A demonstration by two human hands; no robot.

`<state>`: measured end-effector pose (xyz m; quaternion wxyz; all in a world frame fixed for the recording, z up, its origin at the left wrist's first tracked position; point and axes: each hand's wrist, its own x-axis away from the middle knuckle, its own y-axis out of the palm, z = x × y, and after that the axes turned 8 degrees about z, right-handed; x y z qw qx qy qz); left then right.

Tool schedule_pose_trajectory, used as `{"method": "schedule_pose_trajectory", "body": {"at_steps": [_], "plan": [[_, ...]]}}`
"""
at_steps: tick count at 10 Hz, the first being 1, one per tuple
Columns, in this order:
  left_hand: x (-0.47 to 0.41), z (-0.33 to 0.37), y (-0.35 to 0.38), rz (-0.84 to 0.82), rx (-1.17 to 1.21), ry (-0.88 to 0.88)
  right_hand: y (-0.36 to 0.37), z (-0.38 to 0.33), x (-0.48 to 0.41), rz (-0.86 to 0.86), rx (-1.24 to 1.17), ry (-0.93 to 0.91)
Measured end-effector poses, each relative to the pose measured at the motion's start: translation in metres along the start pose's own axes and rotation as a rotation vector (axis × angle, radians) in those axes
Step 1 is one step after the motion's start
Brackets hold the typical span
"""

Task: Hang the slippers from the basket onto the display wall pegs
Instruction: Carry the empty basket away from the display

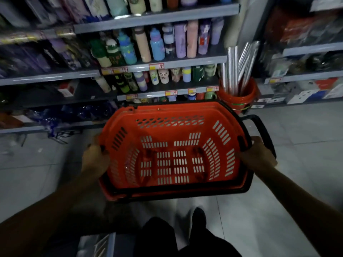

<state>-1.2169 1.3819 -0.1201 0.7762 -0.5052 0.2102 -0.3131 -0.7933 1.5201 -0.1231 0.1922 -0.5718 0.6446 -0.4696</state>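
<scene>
Glossy tiled floor (306, 145) | slotted red plastic basket (167, 111) | left hand (94, 158), right hand (258, 156): each grip curled round its rim

- Dim overall, darkest along the lower edge.
- Brighter on the pale floor tiles (297, 145) at right.
- Motion-blurred at the left shelves (37, 58); soft throughout.
- Bowed by wide-angle distortion toward the edges and corners.
</scene>
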Motion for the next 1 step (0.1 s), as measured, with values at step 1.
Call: {"method": "schedule_pose_trajectory", "body": {"at_steps": [1], "plan": [[-0.042, 0.0048, 0.0189, -0.064, -0.036, -0.091, 0.0242, -0.0214, -0.0303, -0.015, 0.01, 0.025]]}}
